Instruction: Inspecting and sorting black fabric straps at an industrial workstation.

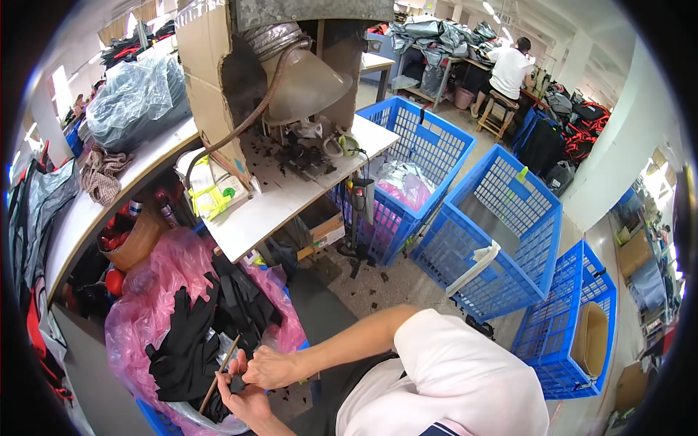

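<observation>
Over the pink bag point(134, 320) at the lower left, I have both hands close together, the right hand point(273, 367) just above and beside the left hand point(251, 403). The right elbow is bent, and the forearm runs out of a pale sleeve point(465, 356) leftward and slightly down; the back of the hand is turned up, its fingers curled inward. The left reaches up from the lower edge, its fingers partly bent toward the bag. Between the two I make out a small dark piece point(237, 386) at the fingertips, but the hands overlap there, so I cannot tell which fingers are grasping it, or whether both sets are. A thin brown stick point(227, 357) slants past the left fingertips, over the black strips point(178, 356) heaped in the bag; whether the fingers touch it is unclear to me. The left forearm is cut off by the lower edge a little behind the wrist, and plastic covers most of the blue bin point(156, 421) beneath the bag. Beyond, a counter point(233, 236) carries a lamp point(305, 87) and dark scraps point(305, 156) too jumbled for me to sort. Black rim swallows the corners of my view.
</observation>
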`<state>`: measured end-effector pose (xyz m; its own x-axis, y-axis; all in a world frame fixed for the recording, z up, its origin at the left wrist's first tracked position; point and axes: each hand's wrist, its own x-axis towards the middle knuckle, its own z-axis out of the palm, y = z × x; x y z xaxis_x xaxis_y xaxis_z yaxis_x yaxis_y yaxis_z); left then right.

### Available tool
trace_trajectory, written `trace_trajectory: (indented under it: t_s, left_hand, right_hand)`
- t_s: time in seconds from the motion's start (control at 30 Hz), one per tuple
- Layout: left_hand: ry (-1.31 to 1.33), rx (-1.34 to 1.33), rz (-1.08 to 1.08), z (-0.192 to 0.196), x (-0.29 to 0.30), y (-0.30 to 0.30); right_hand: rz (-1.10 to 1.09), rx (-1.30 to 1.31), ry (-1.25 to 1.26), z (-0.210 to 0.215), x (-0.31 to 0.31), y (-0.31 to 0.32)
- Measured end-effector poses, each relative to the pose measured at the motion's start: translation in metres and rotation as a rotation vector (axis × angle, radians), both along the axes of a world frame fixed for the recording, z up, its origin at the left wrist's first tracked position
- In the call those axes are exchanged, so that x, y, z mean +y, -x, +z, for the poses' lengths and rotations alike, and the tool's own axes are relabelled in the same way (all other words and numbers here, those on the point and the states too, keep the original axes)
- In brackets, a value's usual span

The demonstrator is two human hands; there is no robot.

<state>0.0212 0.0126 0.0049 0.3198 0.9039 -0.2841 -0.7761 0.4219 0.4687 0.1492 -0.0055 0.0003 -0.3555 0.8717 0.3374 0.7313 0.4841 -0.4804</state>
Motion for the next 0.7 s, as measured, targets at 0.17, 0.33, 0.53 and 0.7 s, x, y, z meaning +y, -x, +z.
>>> trace_trajectory:
  t_s: [0.17,0.33,0.53,0.7]
  left_hand:
    - [0.207,0.016,0.120,-0.003,0.023,0.019]
    - [-0.062,0.103,0.076,0.008,0.012,-0.001]
    - [-0.310,0.027,-0.075,0.023,-0.003,-0.006]
    - [-0.090,0.023,0.067,0.024,0.018,0.012]
  right_hand:
    - [0.017,0.237,0.206,0.004,-0.010,0.007]
    - [0.074,0.474,0.446,0.021,-0.005,0.009]
    - [0.689,1.779,1.669,-0.010,-0.001,0.033]
    - [0.430,1.340,1.238,0.023,0.002,0.022]
